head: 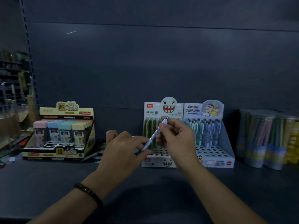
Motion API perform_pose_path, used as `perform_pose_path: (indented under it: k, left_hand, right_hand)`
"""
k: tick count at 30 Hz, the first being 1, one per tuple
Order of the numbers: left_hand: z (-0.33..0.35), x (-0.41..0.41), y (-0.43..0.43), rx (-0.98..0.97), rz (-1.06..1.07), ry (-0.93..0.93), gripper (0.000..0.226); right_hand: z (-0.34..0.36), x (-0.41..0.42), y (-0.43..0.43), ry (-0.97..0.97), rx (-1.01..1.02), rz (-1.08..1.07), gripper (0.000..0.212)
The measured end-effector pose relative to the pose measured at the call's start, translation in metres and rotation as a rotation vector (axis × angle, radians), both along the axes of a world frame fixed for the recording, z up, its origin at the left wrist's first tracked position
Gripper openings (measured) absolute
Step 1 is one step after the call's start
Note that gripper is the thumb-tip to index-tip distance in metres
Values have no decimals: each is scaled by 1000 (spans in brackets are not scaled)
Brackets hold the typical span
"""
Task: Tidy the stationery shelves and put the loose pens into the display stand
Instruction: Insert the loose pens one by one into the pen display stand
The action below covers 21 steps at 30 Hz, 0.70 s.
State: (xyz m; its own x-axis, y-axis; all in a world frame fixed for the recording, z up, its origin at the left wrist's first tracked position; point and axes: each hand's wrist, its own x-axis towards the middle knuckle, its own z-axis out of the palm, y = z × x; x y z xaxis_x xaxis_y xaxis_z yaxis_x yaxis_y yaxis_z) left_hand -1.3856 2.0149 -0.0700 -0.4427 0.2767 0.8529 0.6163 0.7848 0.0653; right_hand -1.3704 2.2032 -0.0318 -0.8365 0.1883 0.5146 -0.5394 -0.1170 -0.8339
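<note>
Left hand (123,147) pinches pen (154,135) low end | right hand (176,136) grips its top | pen tilted, held over monster stand (157,157), mid shelf (48,183) | blue stand (215,152) touching right | lead box (59,135) far left | tubs (265,139) right

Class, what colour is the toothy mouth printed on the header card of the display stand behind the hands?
Red with white teeth, seen in the head view.

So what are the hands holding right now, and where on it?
One white pen, held slanted by both hands: the right hand grips its upper part near the clip, the left hand pinches its lower end.
</note>
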Motion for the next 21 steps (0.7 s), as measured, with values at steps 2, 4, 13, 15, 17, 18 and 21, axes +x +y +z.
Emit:
perform_pose_path:
  k: [2, 4, 13, 15, 17, 18, 21]
  left_hand:
    - [5, 5, 24, 24, -33, -8, 29]
    - [9, 9, 51, 58, -63, -45, 32]
    - [13, 10, 157, -85, -164, -138, 36]
    - [10, 7, 174, -155, -174, -158, 39]
    - [5, 4, 185, -214, -177, -172, 38]
    - [2, 3, 188, -229, -177, -185, 37]
    - [-12, 3, 190, -191, -218, -274, 31]
  right_hand:
    - [5, 4, 20, 19, 9, -67, 19]
    - [9, 6, 46, 57, 68, -160, 24]
    - [28, -6, 168, 217, 124, -418, 19]
    - [30, -17, 188, 230, 177, -500, 19]
    - [26, -29, 202, 226, 209, -530, 29]
    - [22, -34, 207, 233, 228, -537, 32]
    - [6, -44, 216, 274, 324, -564, 31]
